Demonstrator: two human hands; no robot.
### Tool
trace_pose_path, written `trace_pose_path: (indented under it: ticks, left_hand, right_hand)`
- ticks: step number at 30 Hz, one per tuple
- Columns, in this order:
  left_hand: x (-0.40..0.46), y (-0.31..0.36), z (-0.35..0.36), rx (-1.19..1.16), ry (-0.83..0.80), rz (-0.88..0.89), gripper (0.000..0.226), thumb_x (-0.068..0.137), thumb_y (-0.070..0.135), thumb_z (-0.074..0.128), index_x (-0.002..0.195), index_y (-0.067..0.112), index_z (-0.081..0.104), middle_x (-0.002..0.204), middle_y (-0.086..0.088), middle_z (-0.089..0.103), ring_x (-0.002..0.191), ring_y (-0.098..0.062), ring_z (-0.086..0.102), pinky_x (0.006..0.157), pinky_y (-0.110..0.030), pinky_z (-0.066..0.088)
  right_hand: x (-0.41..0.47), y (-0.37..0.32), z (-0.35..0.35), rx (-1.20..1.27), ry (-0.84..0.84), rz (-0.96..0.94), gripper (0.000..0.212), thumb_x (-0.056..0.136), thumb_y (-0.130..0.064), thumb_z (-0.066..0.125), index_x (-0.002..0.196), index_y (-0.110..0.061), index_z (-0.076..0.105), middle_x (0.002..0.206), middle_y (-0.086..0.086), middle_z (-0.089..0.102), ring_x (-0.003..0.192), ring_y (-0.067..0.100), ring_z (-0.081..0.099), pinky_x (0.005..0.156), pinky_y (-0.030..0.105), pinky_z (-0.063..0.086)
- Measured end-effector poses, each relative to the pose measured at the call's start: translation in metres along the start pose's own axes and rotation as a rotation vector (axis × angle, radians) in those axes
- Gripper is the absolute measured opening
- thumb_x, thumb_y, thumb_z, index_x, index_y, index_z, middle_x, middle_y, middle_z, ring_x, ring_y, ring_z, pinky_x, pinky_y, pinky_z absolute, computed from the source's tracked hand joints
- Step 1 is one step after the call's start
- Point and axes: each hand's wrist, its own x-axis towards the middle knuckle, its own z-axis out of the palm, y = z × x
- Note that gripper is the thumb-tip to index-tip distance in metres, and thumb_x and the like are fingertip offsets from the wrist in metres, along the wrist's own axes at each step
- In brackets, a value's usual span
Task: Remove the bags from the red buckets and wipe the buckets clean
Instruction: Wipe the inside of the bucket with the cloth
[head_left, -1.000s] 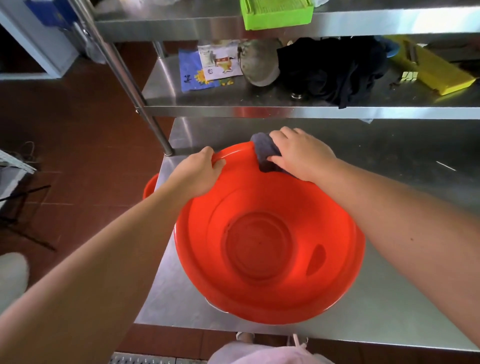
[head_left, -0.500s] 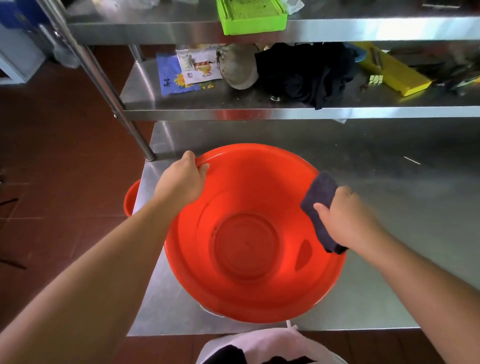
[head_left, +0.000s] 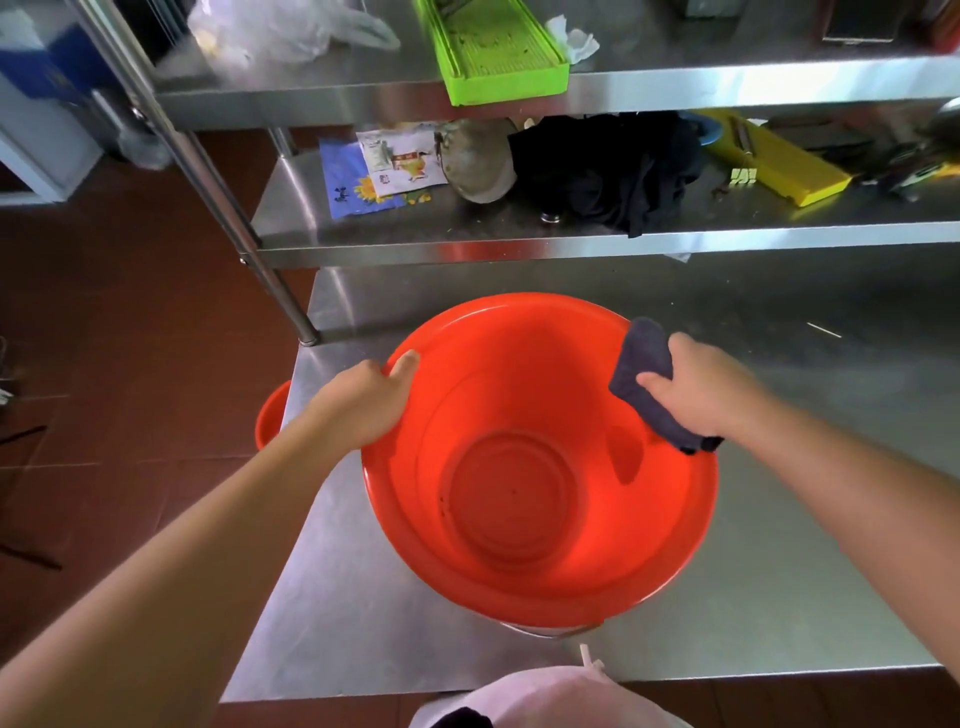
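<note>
A big shiny metal table (head_left: 779, 597) fills most of the view. Two metal shelves (head_left: 519, 249) sit above it at the back, held up by a metal pole (head_left: 228, 208). The floor (head_left: 104, 364) to the left is made of dark red tiles.

A large red bucket (head_left: 540, 545) stands on the table, right in the middle. It is open at the top and has no bag inside. You can see its round bottom. A second red bucket (head_left: 271, 421) peeks out from under the left edge of the table.

The left hand (head_left: 363, 405) grips the left rim of the big bucket, with the thumb on the inside and the fingers curled over the outside. The right hand (head_left: 701, 389) holds a dark cloth (head_left: 644, 374) and presses it on the right rim of the bucket. The cloth is folded over the rim, part inside and part outside.

On the lower shelf lies a heap of black cloth (head_left: 608, 171). Beside it on the left is a grey bowl (head_left: 480, 161) on its side, then some paper packets (head_left: 374, 176). On the right is a yellow box (head_left: 779, 161). On the top shelf sits a green tray (head_left: 493, 52), and it sticks out over the edge. A clear plastic bag (head_left: 275, 31) lies to its left, and a crumpled white paper (head_left: 576, 39) lies to its right.
</note>
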Motion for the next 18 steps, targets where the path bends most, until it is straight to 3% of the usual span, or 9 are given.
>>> trace_pose_path:
  ticks: [3, 6, 8, 11, 14, 16, 18]
  left_hand:
    - [0.002, 0.008, -0.008, -0.079, 0.111, 0.104, 0.068, 0.080, 0.076, 0.031, 0.102, 0.016, 0.055, 0.101, -0.002, 0.062, 0.087, -0.022, 0.057, 0.068, -0.035, 0.037]
    - [0.008, 0.024, -0.004, -0.023, 0.199, 0.254, 0.051, 0.093, 0.063, 0.049, 0.124, 0.024, 0.058, 0.124, -0.003, 0.056, 0.118, -0.028, 0.050, 0.092, -0.033, 0.038]
    - [0.014, 0.036, 0.001, -0.013, 0.151, 0.347, 0.047, 0.098, 0.057, 0.052, 0.130, 0.024, 0.062, 0.132, -0.006, 0.059, 0.127, -0.029, 0.050, 0.103, -0.036, 0.039]
    - [0.013, 0.050, 0.015, -0.072, -0.051, 0.303, 0.051, 0.104, 0.055, 0.039, 0.110, 0.017, 0.071, 0.112, -0.005, 0.071, 0.105, -0.026, 0.064, 0.086, -0.034, 0.046]
    - [0.005, 0.054, 0.028, -0.326, -0.119, 0.165, 0.054, 0.105, 0.052, 0.036, 0.102, 0.013, 0.072, 0.093, -0.001, 0.071, 0.086, -0.022, 0.063, 0.076, -0.033, 0.045]
    - [0.003, 0.059, 0.030, -0.433, -0.129, 0.142, 0.046, 0.104, 0.047, 0.040, 0.097, 0.012, 0.069, 0.092, 0.003, 0.069, 0.088, -0.022, 0.061, 0.080, -0.035, 0.047]
    - [0.004, 0.070, 0.028, -0.467, -0.139, 0.109, 0.048, 0.104, 0.053, 0.041, 0.099, 0.014, 0.069, 0.105, 0.001, 0.071, 0.098, -0.024, 0.063, 0.090, -0.038, 0.049]
  right_hand:
    - [0.030, -0.012, -0.013, -0.117, -0.025, -0.180, 0.035, 0.098, -0.047, 0.056, 0.099, -0.017, 0.039, 0.113, 0.016, 0.062, 0.099, 0.037, 0.062, 0.068, 0.038, 0.037]
    - [0.052, -0.035, -0.018, -0.210, -0.019, -0.387, 0.038, 0.096, -0.046, 0.059, 0.113, -0.015, 0.046, 0.119, 0.010, 0.059, 0.106, 0.038, 0.061, 0.077, 0.043, 0.046]
    - [0.060, -0.052, -0.019, -0.244, -0.020, -0.491, 0.041, 0.095, -0.045, 0.061, 0.121, -0.017, 0.047, 0.122, 0.006, 0.057, 0.111, 0.035, 0.058, 0.086, 0.046, 0.049]
    - [0.066, -0.068, -0.017, -0.259, 0.000, -0.566, 0.044, 0.095, -0.045, 0.061, 0.127, -0.019, 0.045, 0.125, 0.003, 0.055, 0.111, 0.032, 0.055, 0.090, 0.049, 0.050]
    - [0.065, -0.067, -0.012, -0.285, 0.077, -0.585, 0.045, 0.094, -0.046, 0.062, 0.126, -0.018, 0.046, 0.123, 0.004, 0.056, 0.107, 0.032, 0.055, 0.086, 0.049, 0.051]
    - [0.062, -0.064, -0.008, -0.303, 0.125, -0.585, 0.044, 0.094, -0.047, 0.062, 0.124, -0.018, 0.046, 0.120, 0.004, 0.056, 0.105, 0.032, 0.055, 0.082, 0.047, 0.051]
    - [0.061, -0.064, -0.008, -0.316, 0.133, -0.578, 0.046, 0.094, -0.048, 0.062, 0.126, -0.018, 0.046, 0.121, 0.004, 0.056, 0.105, 0.032, 0.055, 0.083, 0.048, 0.052]
